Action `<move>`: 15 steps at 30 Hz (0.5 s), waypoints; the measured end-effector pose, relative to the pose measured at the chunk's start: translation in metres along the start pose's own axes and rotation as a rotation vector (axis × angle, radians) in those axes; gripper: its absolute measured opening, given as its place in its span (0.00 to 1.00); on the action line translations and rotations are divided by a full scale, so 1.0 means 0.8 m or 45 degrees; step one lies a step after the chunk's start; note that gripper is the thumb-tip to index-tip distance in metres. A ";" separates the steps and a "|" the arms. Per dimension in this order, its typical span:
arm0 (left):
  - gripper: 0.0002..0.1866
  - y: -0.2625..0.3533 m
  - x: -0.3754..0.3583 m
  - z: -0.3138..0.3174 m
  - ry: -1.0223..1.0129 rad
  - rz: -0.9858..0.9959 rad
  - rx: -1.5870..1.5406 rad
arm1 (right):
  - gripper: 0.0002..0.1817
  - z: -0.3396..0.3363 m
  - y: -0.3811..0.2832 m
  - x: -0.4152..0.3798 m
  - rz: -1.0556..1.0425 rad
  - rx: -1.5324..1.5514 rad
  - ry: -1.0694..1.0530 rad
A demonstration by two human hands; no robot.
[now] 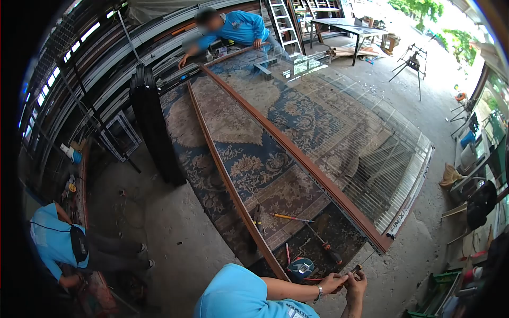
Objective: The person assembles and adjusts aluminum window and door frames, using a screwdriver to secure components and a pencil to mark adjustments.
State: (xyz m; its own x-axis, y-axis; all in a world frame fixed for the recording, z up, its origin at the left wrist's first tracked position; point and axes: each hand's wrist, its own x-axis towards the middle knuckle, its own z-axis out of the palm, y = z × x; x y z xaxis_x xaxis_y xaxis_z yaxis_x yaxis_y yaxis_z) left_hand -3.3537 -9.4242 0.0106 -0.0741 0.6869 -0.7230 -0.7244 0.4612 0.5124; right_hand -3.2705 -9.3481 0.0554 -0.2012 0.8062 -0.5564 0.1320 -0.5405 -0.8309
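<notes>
My left hand [332, 284] and my right hand [356, 284] are close together at the bottom, beyond the table's near corner. Between their pinched fingertips is a small dark piece [357, 268], too small to name. Nearest to them on the carpet-covered table are a round teal-and-black tape measure [301, 267] and a screwdriver [333, 253] with an orange-black handle. Pliers [258, 217] and a yellow-and-purple pencil-like stick [291, 217] lie farther in. A long brown frame bar [297, 153] edges a large glass panel [382, 153], and its near corner is just above my hands.
A second brown bar [222, 169] lies along the table's left part. Across the table a person in blue [244, 26] leans over the frame's far end. Another person [58, 233] works at lower left. A stack of dark profiles [154, 127] stands beside the table.
</notes>
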 end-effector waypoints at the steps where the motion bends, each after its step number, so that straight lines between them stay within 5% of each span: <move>1: 0.24 -0.005 -0.002 0.002 0.002 -0.009 -0.008 | 0.20 0.001 0.004 0.003 0.009 -0.008 0.002; 5: 0.25 -0.019 0.005 0.014 0.135 0.209 0.300 | 0.17 -0.010 0.006 0.005 -0.031 -0.083 -0.185; 7: 0.25 -0.012 -0.001 0.021 0.109 0.142 0.279 | 0.13 -0.008 -0.011 -0.017 0.172 0.515 -0.460; 11: 0.24 0.001 0.003 0.010 0.100 -0.015 0.408 | 0.19 -0.020 0.012 0.004 0.228 0.810 -0.525; 15: 0.21 0.026 -0.021 0.013 -0.023 -0.067 0.107 | 0.19 -0.032 -0.014 0.005 0.137 0.513 -0.568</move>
State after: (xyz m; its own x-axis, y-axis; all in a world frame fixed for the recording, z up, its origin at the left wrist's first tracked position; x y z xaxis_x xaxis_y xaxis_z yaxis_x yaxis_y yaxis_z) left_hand -3.3604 -9.4206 0.0380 -0.0247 0.6701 -0.7419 -0.6667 0.5419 0.5117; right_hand -3.2476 -9.3326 0.0629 -0.6060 0.6102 -0.5103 -0.1857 -0.7323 -0.6552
